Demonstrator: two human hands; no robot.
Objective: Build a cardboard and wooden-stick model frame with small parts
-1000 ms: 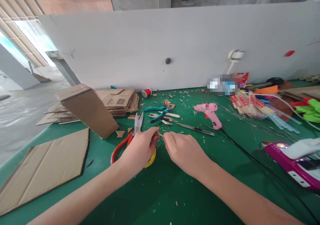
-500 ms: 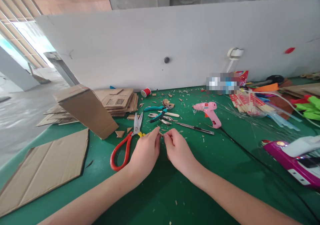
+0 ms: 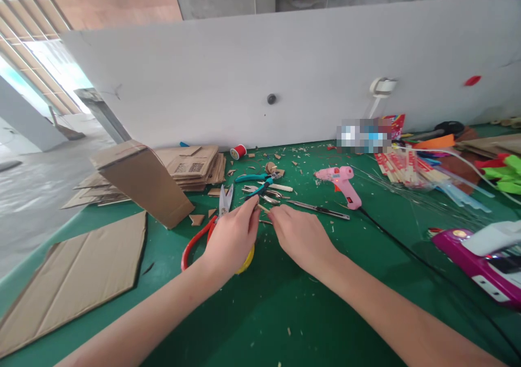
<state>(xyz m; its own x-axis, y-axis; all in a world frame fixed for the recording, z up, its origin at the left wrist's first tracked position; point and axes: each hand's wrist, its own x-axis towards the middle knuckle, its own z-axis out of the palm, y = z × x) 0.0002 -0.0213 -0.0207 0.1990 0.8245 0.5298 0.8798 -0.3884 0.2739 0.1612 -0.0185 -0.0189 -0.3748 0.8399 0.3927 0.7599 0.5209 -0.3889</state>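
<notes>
Between my two hands, above the green table, is a short thin wooden stick (image 3: 264, 208). My left hand (image 3: 233, 230) pinches its left end, and my right hand (image 3: 304, 235) closes on the right end. Under the left hand lie scissors with red handles (image 3: 190, 247), blades pointing away from me, partly covered. A yellow curved thing (image 3: 246, 260) peeks out below the left fingers; its kind is hidden. Just beyond my hands are teal-handled pliers (image 3: 260, 187), other metal tools and a utility knife (image 3: 319, 209).
A pink glue gun (image 3: 341, 183) with a black cord lies to the right, near a purple appliance (image 3: 474, 264). A cardboard piece (image 3: 140, 185) leans at left by stacked cardboard (image 3: 195, 163). A red thread spool (image 3: 238, 151) sits by the white partition (image 3: 203, 84).
Both hands have risen slightly and their grip has shifted. The right hand has turned over more, and more of the stick shows. The yellow thing has come into fuller view under the left hand.
</notes>
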